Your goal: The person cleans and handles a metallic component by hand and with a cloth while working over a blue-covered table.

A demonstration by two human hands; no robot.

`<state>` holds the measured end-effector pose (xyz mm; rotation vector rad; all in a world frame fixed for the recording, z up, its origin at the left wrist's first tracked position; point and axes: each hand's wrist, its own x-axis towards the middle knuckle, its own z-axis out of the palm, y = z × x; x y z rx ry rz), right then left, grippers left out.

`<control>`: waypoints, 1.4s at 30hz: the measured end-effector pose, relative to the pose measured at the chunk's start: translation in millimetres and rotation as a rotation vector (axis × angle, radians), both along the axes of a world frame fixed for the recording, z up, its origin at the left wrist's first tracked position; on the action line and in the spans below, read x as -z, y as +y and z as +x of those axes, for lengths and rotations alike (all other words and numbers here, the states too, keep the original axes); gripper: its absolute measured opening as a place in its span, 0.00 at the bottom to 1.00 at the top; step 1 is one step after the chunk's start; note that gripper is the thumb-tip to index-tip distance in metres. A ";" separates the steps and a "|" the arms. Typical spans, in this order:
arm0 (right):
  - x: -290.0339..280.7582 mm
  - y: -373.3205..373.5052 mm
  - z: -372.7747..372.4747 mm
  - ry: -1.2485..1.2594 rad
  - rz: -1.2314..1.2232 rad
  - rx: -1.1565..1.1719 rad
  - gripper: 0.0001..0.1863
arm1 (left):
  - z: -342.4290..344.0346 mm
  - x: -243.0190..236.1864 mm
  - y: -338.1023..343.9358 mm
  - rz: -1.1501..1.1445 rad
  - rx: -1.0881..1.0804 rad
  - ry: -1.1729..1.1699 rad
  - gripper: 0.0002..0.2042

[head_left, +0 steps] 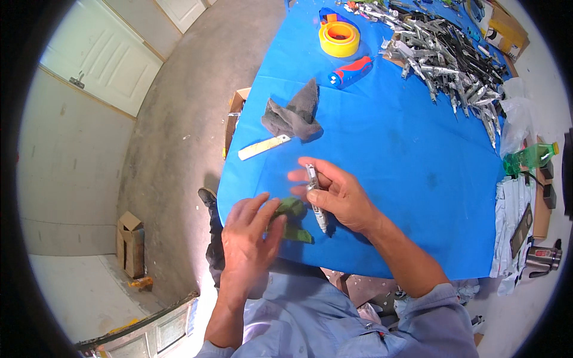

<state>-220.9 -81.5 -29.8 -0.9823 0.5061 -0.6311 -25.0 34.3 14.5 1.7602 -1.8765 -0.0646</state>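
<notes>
My right hand (346,197) grips a slim silver metal piece (316,206) between thumb and fingers, its long side upright in view, over the blue-covered table. Close beside it on the left, my left hand (252,230) has its fingers curled at a crumpled green cloth (296,232). Part of the cloth shows between the thumb and index finger and sticks out toward the metal piece. Farther off lie a grey rag (292,116) and a pale flat strip (262,147) that touches its near edge.
A large heap of silver and black metal pieces (453,59) covers the far right. Toward the back are a yellow tape roll (339,39) and a red-and-blue handheld tool (351,72). A green bottle (531,157) and a metal mug (543,258) are along the right side.
</notes>
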 end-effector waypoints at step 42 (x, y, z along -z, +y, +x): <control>-19.6 6.0 -5.9 -0.069 -0.021 -0.273 0.37 | -11.4 -7.6 -16.2 0.160 0.128 0.557 0.08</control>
